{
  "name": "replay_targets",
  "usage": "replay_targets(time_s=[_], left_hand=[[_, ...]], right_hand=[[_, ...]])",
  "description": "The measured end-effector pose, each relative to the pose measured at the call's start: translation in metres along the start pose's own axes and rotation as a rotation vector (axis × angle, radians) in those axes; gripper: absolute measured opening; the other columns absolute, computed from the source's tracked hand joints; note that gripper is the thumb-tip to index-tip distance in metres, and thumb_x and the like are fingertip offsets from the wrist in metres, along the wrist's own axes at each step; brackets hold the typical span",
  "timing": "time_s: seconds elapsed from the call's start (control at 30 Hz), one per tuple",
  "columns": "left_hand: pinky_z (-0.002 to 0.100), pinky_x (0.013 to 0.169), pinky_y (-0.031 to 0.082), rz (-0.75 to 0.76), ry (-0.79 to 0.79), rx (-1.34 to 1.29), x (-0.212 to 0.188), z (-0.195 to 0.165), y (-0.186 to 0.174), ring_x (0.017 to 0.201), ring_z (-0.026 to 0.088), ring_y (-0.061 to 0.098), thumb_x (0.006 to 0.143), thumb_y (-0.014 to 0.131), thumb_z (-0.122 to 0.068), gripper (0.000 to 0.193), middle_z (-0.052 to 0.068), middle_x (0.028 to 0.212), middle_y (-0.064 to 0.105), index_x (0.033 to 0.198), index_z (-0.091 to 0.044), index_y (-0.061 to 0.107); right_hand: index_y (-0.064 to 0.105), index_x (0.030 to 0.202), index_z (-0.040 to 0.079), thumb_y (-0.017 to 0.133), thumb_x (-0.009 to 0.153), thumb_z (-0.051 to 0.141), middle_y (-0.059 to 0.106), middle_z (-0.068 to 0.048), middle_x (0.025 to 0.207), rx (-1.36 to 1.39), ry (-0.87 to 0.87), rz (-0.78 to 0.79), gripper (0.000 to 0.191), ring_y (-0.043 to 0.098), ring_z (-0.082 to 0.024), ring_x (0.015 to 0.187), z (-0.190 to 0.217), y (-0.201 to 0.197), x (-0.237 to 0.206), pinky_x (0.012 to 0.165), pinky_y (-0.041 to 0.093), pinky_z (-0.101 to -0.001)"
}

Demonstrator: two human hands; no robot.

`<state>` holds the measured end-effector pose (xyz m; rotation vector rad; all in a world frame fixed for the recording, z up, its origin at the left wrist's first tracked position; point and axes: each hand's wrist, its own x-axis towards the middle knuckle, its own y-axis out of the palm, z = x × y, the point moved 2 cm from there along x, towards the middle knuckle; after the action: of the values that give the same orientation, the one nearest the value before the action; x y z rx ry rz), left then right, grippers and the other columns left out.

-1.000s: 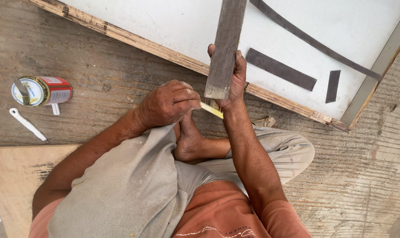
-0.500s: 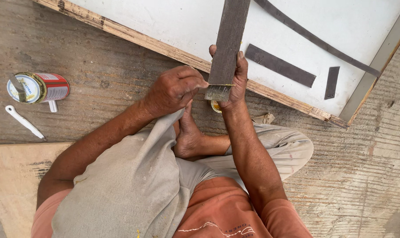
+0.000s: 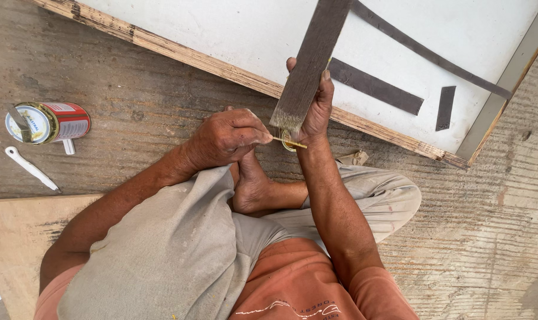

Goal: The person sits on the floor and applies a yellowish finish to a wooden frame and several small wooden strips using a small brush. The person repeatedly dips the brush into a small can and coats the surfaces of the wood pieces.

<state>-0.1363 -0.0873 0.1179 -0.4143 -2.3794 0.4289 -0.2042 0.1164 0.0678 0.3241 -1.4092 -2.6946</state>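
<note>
A white board (image 3: 233, 35) with a worn wooden edge runs off the top of the frame. The right hand (image 3: 316, 104) grips a dark strip (image 3: 310, 59), its top cut off. The left hand (image 3: 227, 137) pinches a thin yellow stick (image 3: 291, 142) at the strip's lower end; a small round object behind it is hard to make out. A can (image 3: 47, 122) lies well apart.

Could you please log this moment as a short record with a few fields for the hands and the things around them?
left hand: pinches a thin yellow stick at the strip's lower end
right hand: grips a long dark strip, held tilted
setting: person sits on a concrete floor
nearby: white board with dark strips; tin can lying on its side; white tool
</note>
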Motion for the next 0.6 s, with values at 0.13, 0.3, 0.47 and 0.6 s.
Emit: replay_targets(time_s=[0.13,0.3,0.47,0.6], left_hand=[[0.029,0.066,0.061,-0.062,-0.227,-0.101,0.000,0.010,0.005,0.081,0.014,0.072,0.095,0.079,-0.008,0.011,0.005,0.092,0.071,0.104,-0.007,0.073],[0.027,0.067,0.063,-0.146,-0.459,-0.196,-0.001,0.016,0.008,0.080,0.012,0.072,0.095,0.078,-0.011,0.011,0.004,0.090,0.072,0.104,-0.005,0.074],[0.026,0.065,0.061,0.021,-0.548,-0.324,-0.007,0.016,0.017,0.077,0.010,0.071,0.094,0.079,-0.012,0.007,0.002,0.087,0.072,0.097,-0.008,0.074],[0.027,0.066,0.060,0.078,-0.396,-0.355,-0.006,0.016,0.019,0.075,0.010,0.070,0.095,0.079,-0.012,0.006,0.002,0.084,0.071,0.097,-0.009,0.074]], right_hand=[[0.064,0.125,0.005,0.066,0.105,0.035,0.073,-0.022,0.121,-0.126,-0.078,0.001,0.036,0.075,-0.020,0.105,0.007,0.002,0.002,0.078,0.067,-0.0304],[0.064,0.129,0.007,0.062,0.107,0.044,0.072,-0.017,0.126,-0.264,-0.135,-0.042,0.043,0.072,-0.016,0.109,0.009,0.002,-0.001,0.085,0.066,-0.0303],[0.063,0.131,0.009,0.060,0.108,0.045,0.072,-0.016,0.128,-0.353,-0.207,-0.055,0.043,0.071,-0.014,0.109,0.015,-0.007,-0.001,0.091,0.066,-0.0299],[0.064,0.129,0.008,0.059,0.109,0.039,0.072,-0.019,0.127,-0.266,-0.210,0.010,0.037,0.074,-0.017,0.110,0.026,-0.011,0.004,0.086,0.067,-0.0285]])
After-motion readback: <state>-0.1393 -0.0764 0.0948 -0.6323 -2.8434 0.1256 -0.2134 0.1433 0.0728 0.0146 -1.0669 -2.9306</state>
